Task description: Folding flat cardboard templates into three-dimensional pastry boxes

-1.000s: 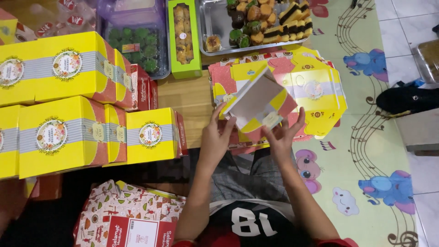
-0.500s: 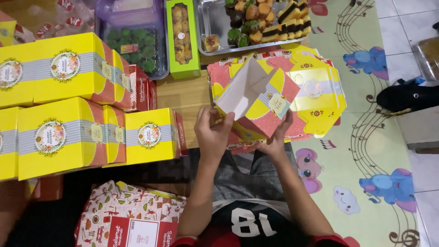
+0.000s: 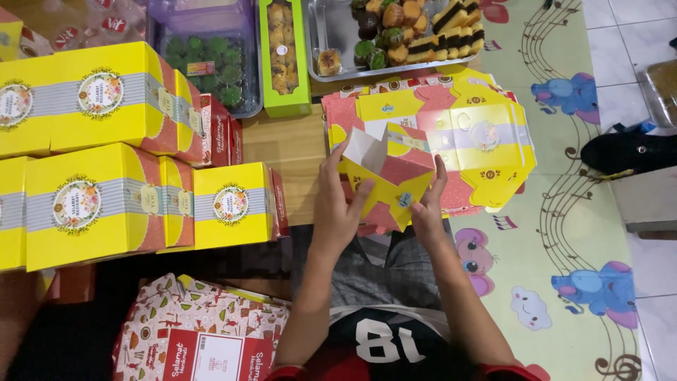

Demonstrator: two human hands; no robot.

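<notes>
Head view: a half-folded yellow and red box (image 3: 390, 176) was held above the lap, just in front of a stack of flat box sheets (image 3: 465, 134). It was gripped on its left side by the left hand (image 3: 337, 204) and on its right by the right hand (image 3: 427, 208). Finished yellow boxes (image 3: 92, 148) were stacked to the left, and a tray of cakes (image 3: 331, 28) lay at the far side.

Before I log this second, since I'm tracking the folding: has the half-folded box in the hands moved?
Yes. The half-folded box has dropped from the metal tray towards the person, and turned between left hand and right hand.
</notes>
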